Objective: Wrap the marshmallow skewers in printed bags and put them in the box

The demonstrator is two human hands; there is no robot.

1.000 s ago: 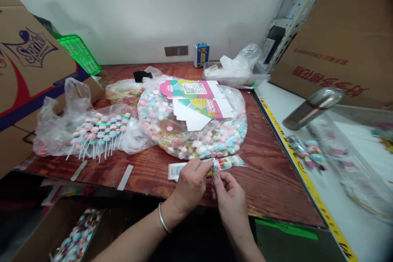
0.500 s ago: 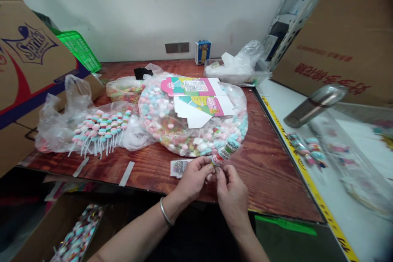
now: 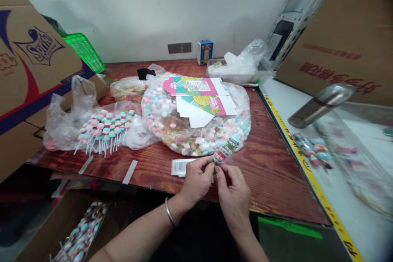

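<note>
Just beyond both hands (image 3: 198,182), wrapped candy (image 3: 227,150), lower end pinched, tilted rightward

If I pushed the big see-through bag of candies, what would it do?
The bag would probably squish, because its plastic looks thin and crinkly. The small, rounded candies inside may shift about. The printed cardboard on top could slide off.

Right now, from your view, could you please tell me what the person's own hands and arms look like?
The left hand and right hand are ungloved, and no sleeve shows on either visible forearm. A plain, narrow, silver-coloured bangle circles the left wrist; none shows on the right.
</note>
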